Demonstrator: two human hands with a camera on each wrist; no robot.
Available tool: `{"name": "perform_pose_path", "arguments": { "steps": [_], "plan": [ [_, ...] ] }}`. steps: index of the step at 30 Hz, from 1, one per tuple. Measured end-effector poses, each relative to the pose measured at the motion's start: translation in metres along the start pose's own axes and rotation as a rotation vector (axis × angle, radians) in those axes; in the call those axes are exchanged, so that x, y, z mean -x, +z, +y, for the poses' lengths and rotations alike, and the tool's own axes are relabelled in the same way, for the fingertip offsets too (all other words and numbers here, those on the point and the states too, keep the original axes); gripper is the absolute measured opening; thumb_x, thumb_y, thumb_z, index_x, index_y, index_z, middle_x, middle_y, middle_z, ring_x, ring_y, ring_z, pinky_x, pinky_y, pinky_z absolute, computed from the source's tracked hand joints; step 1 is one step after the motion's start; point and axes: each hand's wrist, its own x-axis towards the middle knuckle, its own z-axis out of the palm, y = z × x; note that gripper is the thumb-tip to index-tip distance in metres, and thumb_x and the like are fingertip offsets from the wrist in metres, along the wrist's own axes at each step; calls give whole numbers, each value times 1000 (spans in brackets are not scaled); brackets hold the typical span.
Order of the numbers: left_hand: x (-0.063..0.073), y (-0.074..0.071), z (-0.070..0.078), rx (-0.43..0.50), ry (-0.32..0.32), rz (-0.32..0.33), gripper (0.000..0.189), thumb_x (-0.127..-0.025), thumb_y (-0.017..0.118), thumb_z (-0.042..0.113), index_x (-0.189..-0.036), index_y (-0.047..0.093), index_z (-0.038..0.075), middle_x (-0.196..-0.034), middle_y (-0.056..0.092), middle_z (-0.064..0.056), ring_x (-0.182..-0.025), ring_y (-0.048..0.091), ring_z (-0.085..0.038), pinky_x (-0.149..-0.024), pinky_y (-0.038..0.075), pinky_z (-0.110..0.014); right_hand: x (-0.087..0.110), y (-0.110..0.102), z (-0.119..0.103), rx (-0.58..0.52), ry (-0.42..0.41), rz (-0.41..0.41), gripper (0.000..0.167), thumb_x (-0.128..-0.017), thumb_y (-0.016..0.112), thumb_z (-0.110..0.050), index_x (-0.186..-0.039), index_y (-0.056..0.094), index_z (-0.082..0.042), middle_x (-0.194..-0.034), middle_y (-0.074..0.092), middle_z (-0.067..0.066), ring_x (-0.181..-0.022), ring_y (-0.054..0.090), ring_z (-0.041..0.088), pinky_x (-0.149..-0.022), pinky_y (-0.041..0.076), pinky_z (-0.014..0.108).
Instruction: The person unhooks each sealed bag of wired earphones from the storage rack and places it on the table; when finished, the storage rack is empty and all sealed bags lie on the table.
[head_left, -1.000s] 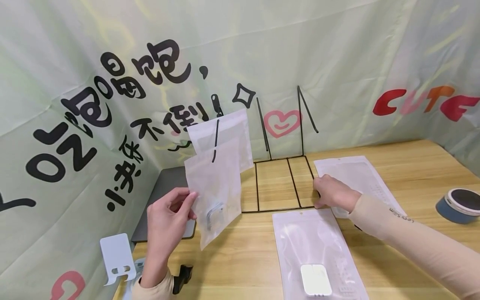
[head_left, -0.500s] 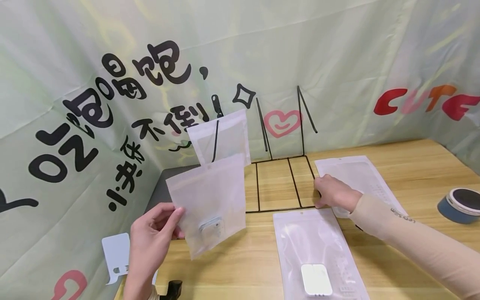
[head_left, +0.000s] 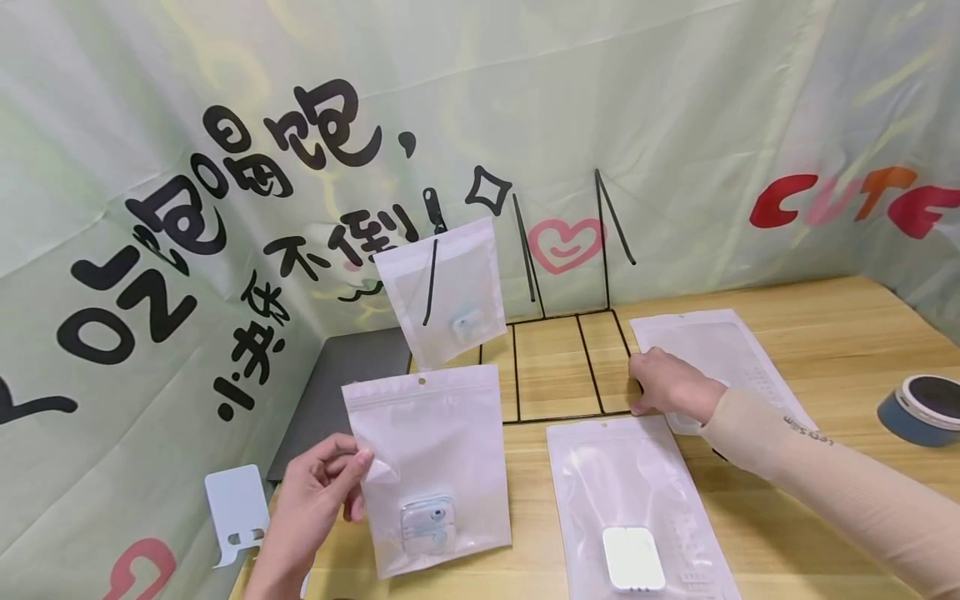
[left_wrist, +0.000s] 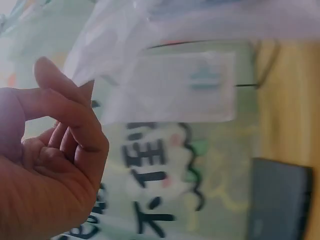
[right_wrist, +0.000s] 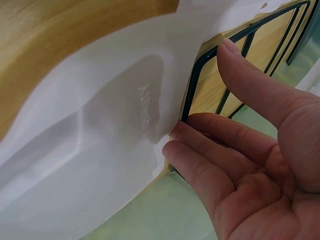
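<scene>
My left hand (head_left: 315, 492) pinches the left edge of a white zip bag (head_left: 457, 417) with earphones in a clear case (head_left: 428, 523) inside. The bag hangs upright in front of a black wire display rack (head_left: 558, 417), apart from its prong. Behind it, a second zip bag (head_left: 442, 279) with a small pale item hangs on the rack's left prong. My right hand (head_left: 670, 383) holds the right side of the rack's base; in the right wrist view, the thumb (right_wrist: 250, 80) lies against the front wire and the fingers are by the side wire.
A bag with a white square charger (head_left: 633, 558) lies in front of the rack. Another bag (head_left: 738, 354) lies to the right, partly under my right arm. A blue round tin (head_left: 921, 410), a dark grey laptop-like slab (head_left: 341, 375) and a white stand (head_left: 236, 508) are around.
The left hand has drawn the earphone bag down and toward me, off the prong's tip. The bag now faces me, with its hole visible. The right hand has stayed on the rack.
</scene>
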Motion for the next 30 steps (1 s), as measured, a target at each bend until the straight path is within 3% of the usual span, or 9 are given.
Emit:
{"name": "perform_pose_path", "arguments": {
  "steps": [4, 8, 14, 19, 26, 30],
  "plan": [
    [-4, 2, -18, 24, -135, -41, 17, -96, 67, 12, -99, 60, -4, -62, 58, -13, -44, 50, -19, -45, 45, -29, -1, 0, 0, 0, -3, 4, 30, -74, 88, -9, -83, 60, -1, -74, 54, 4, -67, 51, 19, -62, 45, 34],
    [-10, 5, -35, 1, -187, -92, 19, -95, 67, 11, -100, 60, -6, -64, 59, -14, -43, 49, -19, -44, 43, -27, -1, -1, -1, -2, 4, 2, 29, -74, 87, -9, -83, 61, -1, -74, 54, 4, -68, 50, 20, -62, 44, 35],
    [-19, 15, -56, -196, -221, -148, 15, -95, 67, 11, -100, 61, -1, -58, 57, -10, -42, 51, -21, -43, 40, -26, -1, -1, 0, 6, 7, -8, 29, -75, 87, -10, -83, 61, -2, -74, 53, 4, -69, 50, 20, -62, 44, 34],
    [-25, 20, -65, -394, -188, -128, 9, -94, 68, 11, -97, 65, 3, -56, 56, -4, -42, 54, -23, -40, 36, -26, -2, 0, 2, 15, 5, -2, 28, -75, 87, -11, -84, 61, -2, -75, 54, 4, -70, 51, 21, -64, 45, 36],
    [-30, 20, -75, -553, -88, -241, 10, -95, 65, 11, -88, 63, 5, -64, 57, 1, -43, 57, -18, -41, 43, -30, -2, 0, 2, 5, 5, -2, 28, -75, 87, -10, -83, 61, -2, -75, 54, 4, -70, 51, 21, -63, 45, 36],
    [-32, 21, -79, -620, -65, -261, 13, -95, 66, 10, -83, 62, 7, -61, 55, 1, -44, 58, -15, -42, 44, -30, -2, -1, 1, 1, 11, -3, 28, -75, 87, -10, -83, 61, -1, -75, 54, 5, -70, 50, 22, -64, 45, 36]
  ]
}}
